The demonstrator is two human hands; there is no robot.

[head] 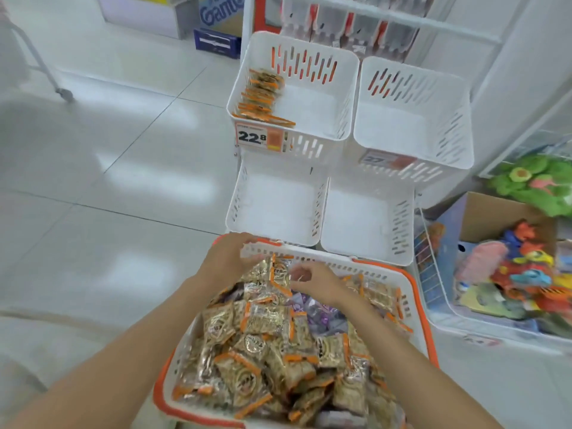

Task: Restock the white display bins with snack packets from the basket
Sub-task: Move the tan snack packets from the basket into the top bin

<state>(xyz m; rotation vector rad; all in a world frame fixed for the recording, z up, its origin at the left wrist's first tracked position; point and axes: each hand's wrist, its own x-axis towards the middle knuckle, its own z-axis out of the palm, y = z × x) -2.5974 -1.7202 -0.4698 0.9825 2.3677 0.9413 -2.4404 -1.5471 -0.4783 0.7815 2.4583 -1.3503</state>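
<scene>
- The left hand [229,258] is curling its fingers [249,258] round 1 side of a bundle of snack packets [274,274], at the far end of the basket [371,275].
- The right hand [315,284] is gripping the bundle's other side with bent fingers.
- The bundle is standing on edge above the heap, showing clear gold-printed wrappers with orange sealed edges.
- Beyond, 4 white display bins [275,205] are standing; the upper-left 1 is holding a row of packets [263,94] along its left wall.

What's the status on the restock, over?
Left hand gripping a packet stack over the basket; right hand at the stack, grip unclear. Only upper left bin has packets. Nothing blocking the way.
</scene>
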